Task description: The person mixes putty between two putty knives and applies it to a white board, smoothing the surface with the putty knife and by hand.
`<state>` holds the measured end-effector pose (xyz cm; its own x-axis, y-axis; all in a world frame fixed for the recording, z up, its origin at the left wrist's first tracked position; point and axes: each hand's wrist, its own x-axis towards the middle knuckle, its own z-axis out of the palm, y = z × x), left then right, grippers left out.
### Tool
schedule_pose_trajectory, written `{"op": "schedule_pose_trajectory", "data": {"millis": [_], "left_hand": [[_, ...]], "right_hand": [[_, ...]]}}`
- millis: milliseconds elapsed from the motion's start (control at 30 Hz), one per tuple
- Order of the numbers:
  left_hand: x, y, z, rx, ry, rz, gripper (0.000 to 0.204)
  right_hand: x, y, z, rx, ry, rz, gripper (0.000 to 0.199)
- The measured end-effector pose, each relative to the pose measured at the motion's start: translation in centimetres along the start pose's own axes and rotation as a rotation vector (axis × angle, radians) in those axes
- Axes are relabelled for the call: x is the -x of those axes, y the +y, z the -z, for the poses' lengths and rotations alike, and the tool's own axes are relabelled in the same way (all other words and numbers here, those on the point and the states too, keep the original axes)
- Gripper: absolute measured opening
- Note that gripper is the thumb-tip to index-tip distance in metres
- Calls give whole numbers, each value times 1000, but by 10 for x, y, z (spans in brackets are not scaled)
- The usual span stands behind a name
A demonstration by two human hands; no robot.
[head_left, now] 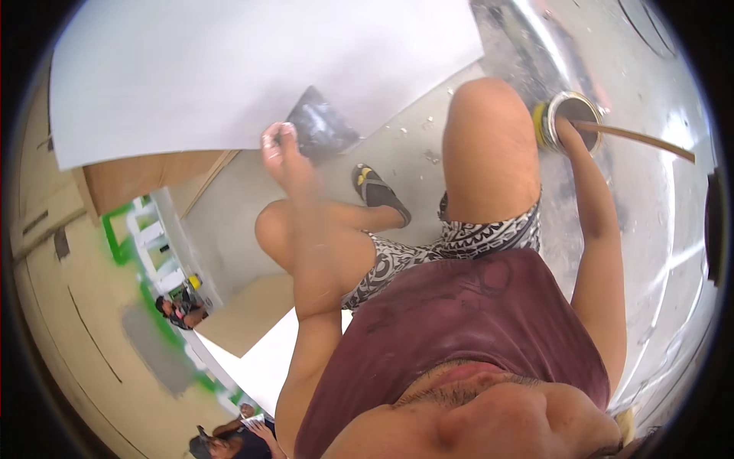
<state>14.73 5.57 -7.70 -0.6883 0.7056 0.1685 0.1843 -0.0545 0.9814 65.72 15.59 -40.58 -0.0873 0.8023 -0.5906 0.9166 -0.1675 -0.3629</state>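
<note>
My left hand is at the near edge of a large white panel, its fingers curled and smeared with white. They close at the left edge of a dark grey, flat four-sided plate with pale smears, and the forearm is blurred. To the right, my right hand reaches into an open round can with yellow on its outside. The can's rim and wall hide the fingers. A long wooden stick leans out of the can beside this hand.
My bent knees flank the floor, which has scattered pale crumbs. A plywood side shows under the panel. At lower left are a brown board, a white sheet and two other people. A cable lies at upper right.
</note>
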Motion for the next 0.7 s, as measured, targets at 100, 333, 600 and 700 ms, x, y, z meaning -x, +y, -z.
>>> {"op": "schedule_pose_trajectory", "data": {"millis": [100,333,600,700], "left_hand": [[9,8,-1,57,-65,62,12],[15,16,-14,114,-95,123,11],[23,36,-45,296,-209,384,18],[36,51,-60,393,-358,381,30]], "right_hand": [[15,-10,13,-97,-52,-42,24],[50,1,78,219,51,48,26],[142,-15,148,-102,386,146,31],[184,-31,172,-239,520,100,35]]}}
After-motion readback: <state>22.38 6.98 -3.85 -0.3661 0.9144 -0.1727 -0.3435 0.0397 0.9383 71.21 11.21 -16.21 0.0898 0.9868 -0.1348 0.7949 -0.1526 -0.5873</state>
